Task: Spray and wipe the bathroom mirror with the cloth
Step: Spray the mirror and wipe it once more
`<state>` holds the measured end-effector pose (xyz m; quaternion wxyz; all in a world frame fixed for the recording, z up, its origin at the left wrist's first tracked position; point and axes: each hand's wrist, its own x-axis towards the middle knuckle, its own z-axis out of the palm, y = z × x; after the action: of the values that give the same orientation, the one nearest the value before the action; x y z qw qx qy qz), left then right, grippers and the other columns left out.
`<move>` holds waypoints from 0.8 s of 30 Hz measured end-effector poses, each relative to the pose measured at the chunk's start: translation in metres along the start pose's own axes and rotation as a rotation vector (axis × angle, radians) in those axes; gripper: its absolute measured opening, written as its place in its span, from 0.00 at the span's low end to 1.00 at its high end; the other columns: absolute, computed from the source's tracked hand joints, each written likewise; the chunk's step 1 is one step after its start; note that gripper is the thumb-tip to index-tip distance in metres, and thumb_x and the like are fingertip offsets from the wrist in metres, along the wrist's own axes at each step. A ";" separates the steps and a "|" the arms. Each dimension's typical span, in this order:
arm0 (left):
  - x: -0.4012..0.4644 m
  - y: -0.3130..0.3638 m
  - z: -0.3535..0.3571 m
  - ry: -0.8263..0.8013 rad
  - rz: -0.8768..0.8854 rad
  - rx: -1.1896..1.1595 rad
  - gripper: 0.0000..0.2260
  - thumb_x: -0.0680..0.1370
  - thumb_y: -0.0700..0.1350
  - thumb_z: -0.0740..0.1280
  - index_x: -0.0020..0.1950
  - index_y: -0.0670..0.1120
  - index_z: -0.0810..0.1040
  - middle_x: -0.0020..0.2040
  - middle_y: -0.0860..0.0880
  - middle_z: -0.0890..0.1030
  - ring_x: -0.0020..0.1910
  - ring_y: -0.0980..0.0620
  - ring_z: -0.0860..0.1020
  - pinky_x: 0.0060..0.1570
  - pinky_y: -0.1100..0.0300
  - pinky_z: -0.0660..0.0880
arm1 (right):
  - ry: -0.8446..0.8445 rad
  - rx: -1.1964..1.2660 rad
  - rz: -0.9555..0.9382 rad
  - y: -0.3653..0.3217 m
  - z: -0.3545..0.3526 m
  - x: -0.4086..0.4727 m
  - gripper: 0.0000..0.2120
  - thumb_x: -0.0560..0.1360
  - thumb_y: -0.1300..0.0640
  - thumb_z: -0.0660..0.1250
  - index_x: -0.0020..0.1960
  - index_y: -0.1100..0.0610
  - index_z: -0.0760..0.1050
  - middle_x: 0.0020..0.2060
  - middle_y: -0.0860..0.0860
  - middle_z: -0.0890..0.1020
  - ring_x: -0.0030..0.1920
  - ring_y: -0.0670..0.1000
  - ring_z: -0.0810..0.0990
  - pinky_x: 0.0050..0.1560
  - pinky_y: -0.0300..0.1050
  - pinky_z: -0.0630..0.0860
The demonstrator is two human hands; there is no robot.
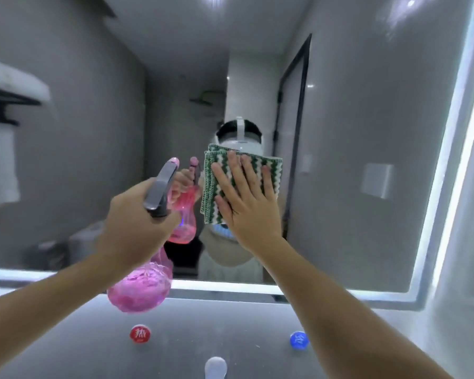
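Observation:
The bathroom mirror [353, 132] fills the wall ahead, edged by a lit white strip. My right hand [246, 198] lies flat, fingers spread, pressing a folded green-and-white striped cloth [219, 170] against the glass near its lower middle. My left hand [133, 228] grips the neck of a pink spray bottle [140, 288] with a grey trigger head, nozzle aimed at the mirror just left of the cloth. The bottle's reflection shows in the glass between my hands.
Below the mirror runs a grey counter [230, 324] with a red hot-water knob [140, 334], a blue cold-water knob [298, 340] and a chrome tap top [215, 366]. The mirror reflects a person with a headset, a towel rack at left and a dark-framed door.

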<state>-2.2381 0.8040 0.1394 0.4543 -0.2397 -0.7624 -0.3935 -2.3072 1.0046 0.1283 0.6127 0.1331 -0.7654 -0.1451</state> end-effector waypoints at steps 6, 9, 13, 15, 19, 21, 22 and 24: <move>-0.056 -0.026 0.020 -0.050 -0.060 -0.108 0.15 0.64 0.28 0.70 0.31 0.45 0.68 0.23 0.51 0.67 0.26 0.58 0.65 0.27 0.72 0.63 | 0.027 -0.017 0.037 -0.013 0.009 -0.047 0.23 0.81 0.47 0.51 0.75 0.51 0.59 0.75 0.53 0.56 0.75 0.53 0.55 0.74 0.57 0.50; -0.077 -0.039 0.031 -0.038 -0.081 -0.140 0.17 0.64 0.33 0.69 0.29 0.47 0.62 0.24 0.53 0.63 0.27 0.56 0.64 0.27 0.70 0.62 | 0.006 -0.006 0.045 -0.021 0.012 -0.075 0.23 0.82 0.47 0.49 0.76 0.51 0.56 0.76 0.53 0.55 0.76 0.53 0.52 0.74 0.57 0.48; -0.097 -0.047 0.040 -0.069 -0.107 -0.187 0.09 0.60 0.40 0.64 0.30 0.45 0.63 0.23 0.52 0.64 0.27 0.55 0.63 0.26 0.68 0.61 | -0.022 -0.037 0.025 -0.036 0.019 -0.121 0.24 0.82 0.47 0.50 0.76 0.50 0.53 0.75 0.53 0.55 0.76 0.54 0.51 0.74 0.57 0.48; -0.105 -0.049 0.043 -0.080 -0.118 -0.209 0.08 0.60 0.40 0.64 0.29 0.46 0.64 0.25 0.52 0.69 0.26 0.56 0.64 0.26 0.69 0.62 | -0.018 -0.050 0.029 -0.039 0.022 -0.131 0.24 0.82 0.47 0.49 0.76 0.51 0.54 0.75 0.53 0.55 0.76 0.55 0.52 0.74 0.57 0.48; -0.116 -0.056 0.056 -0.147 -0.088 -0.129 0.10 0.62 0.42 0.62 0.42 0.45 0.74 0.28 0.55 0.71 0.28 0.57 0.66 0.28 0.68 0.62 | 0.007 -0.041 0.020 -0.037 0.024 -0.131 0.24 0.81 0.47 0.51 0.75 0.51 0.58 0.75 0.53 0.57 0.75 0.55 0.54 0.74 0.57 0.49; -0.119 -0.054 0.062 -0.148 -0.104 -0.116 0.14 0.62 0.41 0.63 0.44 0.36 0.77 0.24 0.52 0.66 0.29 0.55 0.66 0.29 0.65 0.62 | 0.022 -0.031 0.000 -0.035 0.023 -0.131 0.23 0.81 0.46 0.52 0.74 0.51 0.62 0.74 0.54 0.60 0.75 0.55 0.57 0.74 0.57 0.50; -0.120 -0.051 0.065 -0.149 -0.104 -0.115 0.16 0.61 0.41 0.63 0.45 0.34 0.76 0.24 0.53 0.65 0.29 0.54 0.67 0.29 0.62 0.63 | 0.031 -0.029 -0.008 -0.035 0.023 -0.131 0.23 0.81 0.46 0.52 0.73 0.51 0.63 0.74 0.54 0.61 0.74 0.55 0.58 0.74 0.56 0.51; -0.125 -0.043 0.069 -0.156 -0.116 -0.134 0.08 0.62 0.40 0.64 0.37 0.37 0.74 0.23 0.53 0.65 0.26 0.52 0.66 0.28 0.61 0.63 | 0.044 -0.034 -0.013 -0.034 0.023 -0.133 0.22 0.80 0.46 0.52 0.73 0.51 0.64 0.73 0.53 0.62 0.74 0.54 0.59 0.74 0.56 0.50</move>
<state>-2.2451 0.8347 -0.0069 0.3528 -0.2550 -0.7800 -0.4495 -2.3002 1.0255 -0.0086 0.6304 0.1310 -0.7484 -0.1592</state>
